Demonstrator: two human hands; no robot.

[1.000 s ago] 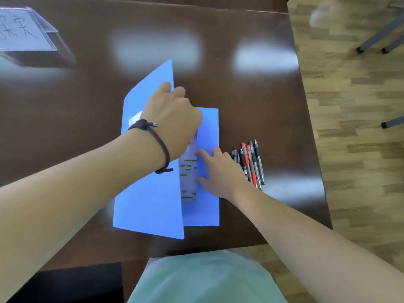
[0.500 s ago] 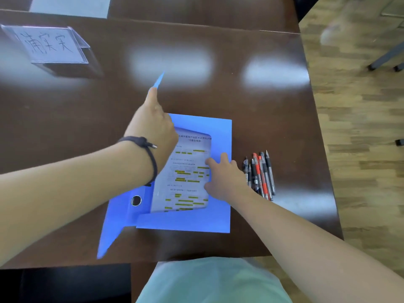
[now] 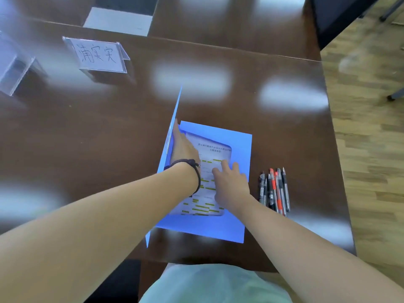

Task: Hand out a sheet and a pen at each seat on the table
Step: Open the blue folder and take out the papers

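Note:
A blue folder (image 3: 240,224) lies open on the dark wooden table (image 3: 87,138), near the front right corner. My left hand (image 3: 183,147), with a dark band on its wrist, holds the folder's cover (image 3: 173,125) up on edge. Inside lies a stack of printed sheets (image 3: 218,147) with yellow-green highlighted lines. My right hand (image 3: 231,186) rests on the top sheet with its fingertips pressed on the paper. Several pens (image 3: 275,191), black and red, lie side by side on the table just right of the folder, untouched.
A clear name-card stand (image 3: 98,55) with handwritten characters stands at the far left, and another clear stand (image 3: 13,71) sits at the left edge. A white sheet (image 3: 118,21) lies on the table beyond. The table's right edge drops to wooden floor (image 3: 371,149).
My left hand has swung the folder cover from nearly closed to upright, uncovering the printed sheets. My right hand slid up onto the top sheet. The view has shifted towards the name card.

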